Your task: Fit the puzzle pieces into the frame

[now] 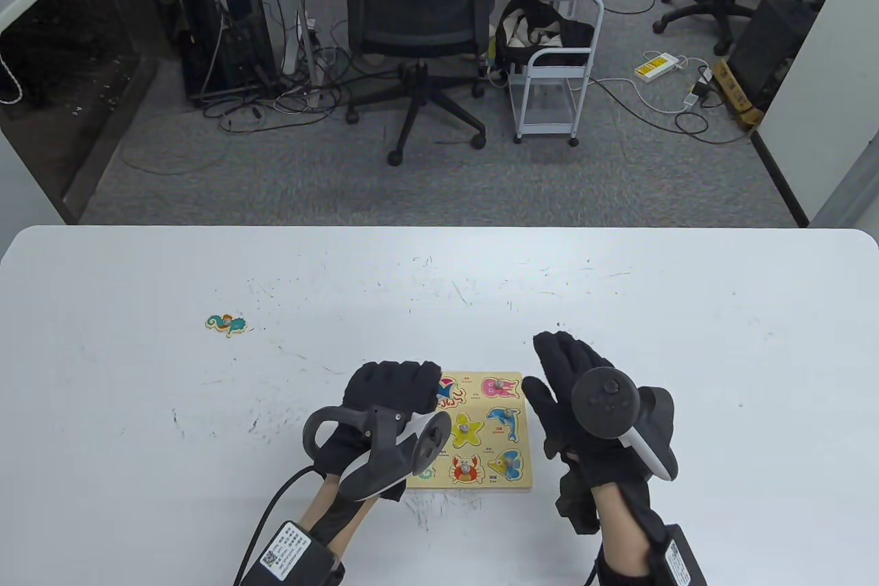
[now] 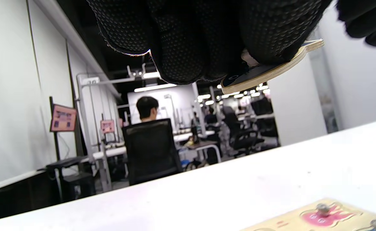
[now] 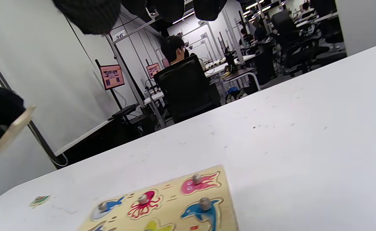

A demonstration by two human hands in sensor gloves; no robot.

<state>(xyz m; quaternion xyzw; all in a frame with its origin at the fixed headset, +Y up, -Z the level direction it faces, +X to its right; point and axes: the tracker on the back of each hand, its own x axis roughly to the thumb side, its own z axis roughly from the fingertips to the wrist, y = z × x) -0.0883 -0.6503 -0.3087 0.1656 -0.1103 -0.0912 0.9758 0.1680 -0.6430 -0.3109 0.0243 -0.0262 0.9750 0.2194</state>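
The wooden puzzle frame (image 1: 474,485) lies at the near table edge between my hands, with several animal pieges seated: a pink squid (image 3: 200,184), a red octopus (image 3: 144,201), a blue dolphin (image 3: 202,208), a yellow starfish (image 1: 467,426) and a red crab (image 1: 465,469). My left hand (image 1: 412,380) hovers over the frame's left side with curled fingers, pinching a flat wooden piece (image 2: 271,69) with a blue face, lifted above the frame (image 2: 287,221). My right hand (image 1: 560,366) is flat and empty just right of the frame. A loose seahorse piece (image 1: 226,325) lies far left.
The white table (image 1: 687,339) is scuffed; its far edge runs across mid-view. Beyond it stand an office chair (image 1: 419,2), a small white cart (image 1: 553,84) and floor cables. In the wrist views a person (image 2: 147,109) sits with their back turned.
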